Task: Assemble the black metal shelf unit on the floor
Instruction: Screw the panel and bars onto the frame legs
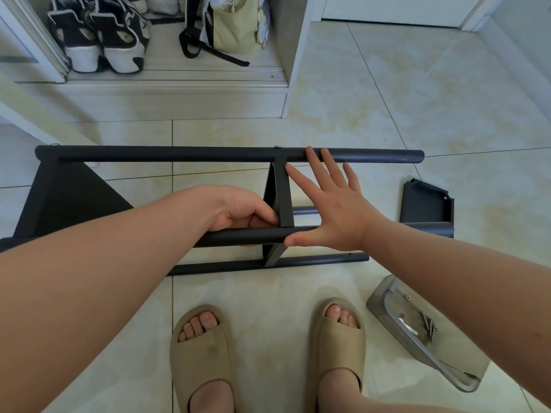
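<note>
Slippers (202, 347) standing just short of shelf (179, 153) | shelf lying on floor, poles running left-right | left hand (238, 214) gripping near pole (238, 236) beside crosspiece (284, 198) | right hand (331, 210) spreading flat, holding nothing, thumb touching pole, nearer the free ends

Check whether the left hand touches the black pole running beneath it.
Touching. The head view shows the left hand with fingers curled round the pole, beside the shelf panel.
</note>
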The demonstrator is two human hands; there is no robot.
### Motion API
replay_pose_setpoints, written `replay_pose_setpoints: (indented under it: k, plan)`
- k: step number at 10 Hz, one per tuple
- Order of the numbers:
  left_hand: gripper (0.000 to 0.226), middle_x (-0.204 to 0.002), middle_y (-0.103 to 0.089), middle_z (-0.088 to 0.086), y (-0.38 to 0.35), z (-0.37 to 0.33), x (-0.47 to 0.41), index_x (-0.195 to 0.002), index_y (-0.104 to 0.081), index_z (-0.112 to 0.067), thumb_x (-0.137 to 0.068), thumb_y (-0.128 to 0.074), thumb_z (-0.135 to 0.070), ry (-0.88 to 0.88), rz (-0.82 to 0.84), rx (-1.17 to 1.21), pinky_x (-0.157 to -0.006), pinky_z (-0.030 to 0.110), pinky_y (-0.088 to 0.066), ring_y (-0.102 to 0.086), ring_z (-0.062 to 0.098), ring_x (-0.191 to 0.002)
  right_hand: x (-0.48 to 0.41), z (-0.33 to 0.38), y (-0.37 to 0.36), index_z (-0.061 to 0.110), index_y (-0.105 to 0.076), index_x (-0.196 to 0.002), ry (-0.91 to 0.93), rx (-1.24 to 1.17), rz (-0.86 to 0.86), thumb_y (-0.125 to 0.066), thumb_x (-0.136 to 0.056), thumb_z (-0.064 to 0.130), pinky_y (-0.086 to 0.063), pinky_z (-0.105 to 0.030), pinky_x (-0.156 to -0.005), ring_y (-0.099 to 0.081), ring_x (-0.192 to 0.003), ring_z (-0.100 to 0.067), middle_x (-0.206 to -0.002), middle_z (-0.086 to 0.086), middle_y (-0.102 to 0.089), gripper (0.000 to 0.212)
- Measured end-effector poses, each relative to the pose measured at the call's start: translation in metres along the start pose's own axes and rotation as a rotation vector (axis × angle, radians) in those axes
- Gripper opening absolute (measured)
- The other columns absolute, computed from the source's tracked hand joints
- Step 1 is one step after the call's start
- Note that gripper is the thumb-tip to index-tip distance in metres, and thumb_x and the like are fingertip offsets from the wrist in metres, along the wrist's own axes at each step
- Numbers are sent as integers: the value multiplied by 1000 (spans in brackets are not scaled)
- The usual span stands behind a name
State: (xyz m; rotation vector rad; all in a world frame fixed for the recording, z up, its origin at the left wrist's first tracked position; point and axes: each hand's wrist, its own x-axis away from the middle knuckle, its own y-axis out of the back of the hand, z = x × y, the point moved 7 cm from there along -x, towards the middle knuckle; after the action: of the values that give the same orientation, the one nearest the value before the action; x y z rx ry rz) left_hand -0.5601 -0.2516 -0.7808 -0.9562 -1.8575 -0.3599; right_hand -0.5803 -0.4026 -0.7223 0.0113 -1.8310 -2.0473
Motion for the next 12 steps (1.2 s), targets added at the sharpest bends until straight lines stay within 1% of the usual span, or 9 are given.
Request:
replay_pose_setpoints:
  k: [1,2,4,6,8,9,10,11,12]
  plan:
    - [25,-83,-74,2,1,1,-1,-74,-82,-19,-91,-63,-18,10,8,3,-68,28,-53,-69,11,-64,0,0,0,43,17,-157,2,1,0,-26,-60,103,10,-56,-123,33,-149,-23,-164,1,32,121]
    - [26,-84,-74,3,0,2,-2,-73,-81,-18,-91,-63,-17,13,13,23,-72,29,-54,-69,13,-65,-1,0,0,43,17,-157,0,7,4,-26,-60,103,10,-57,-123,33,-149,-23,-164,1,32,121]
    - [18,-85,-73,3,-2,1,-1,-82,-78,-16,-91,-63,-18,18,-11,-12,-74,30,-53,-67,13,-63,0,1,0,43,15,-158,-2,-10,4,-27,-59,103,10,-57,-123,33,-150,-23,-164,1,32,122]
    - [9,-73,-68,-2,0,3,0,-86,-72,-20,-89,-66,-26,52,-31,-55,-74,30,-51,-59,13,-63,0,1,0,43,16,-157,-4,-6,11,-26,-59,103,10,-57,-123,34,-149,-23,-164,1,32,123]
    - [20,-77,-71,0,-2,4,-1,-79,-77,-18,-92,-62,-19,42,26,1,-73,30,-49,-63,12,-57,-1,1,0,43,17,-157,-3,-4,14,-26,-59,103,10,-57,-123,34,-149,-23,-164,1,33,122]
    - [25,-81,-72,0,-2,4,-1,-72,-79,-20,-90,-62,-21,36,50,-4,-76,31,-49,-63,11,-63,0,1,0,43,17,-157,-2,-5,14,-26,-59,103,9,-57,-123,34,-149,-23,-164,1,32,122]
    - [23,-79,-71,-2,-1,4,-3,-73,-79,-21,-90,-65,-26,31,15,-22,-77,30,-49,-62,11,-64,0,1,0,43,16,-157,0,-6,11,-26,-59,103,9,-58,-123,33,-150,-23,-164,1,32,122]
    - [16,-76,-71,-1,-2,3,-5,-84,-76,-19,-93,-64,-25,39,3,-24,-72,28,-48,-61,11,-60,0,1,1,43,16,-157,3,-6,9,-25,-60,103,9,-58,-123,33,-150,-23,-165,1,31,122]
    - [18,-79,-72,0,-2,3,-4,-83,-77,-17,-93,-63,-22,33,18,-16,-72,28,-49,-63,11,-60,0,1,1,42,15,-158,3,-4,9,-25,-60,103,9,-57,-123,33,-150,-24,-164,1,32,122]
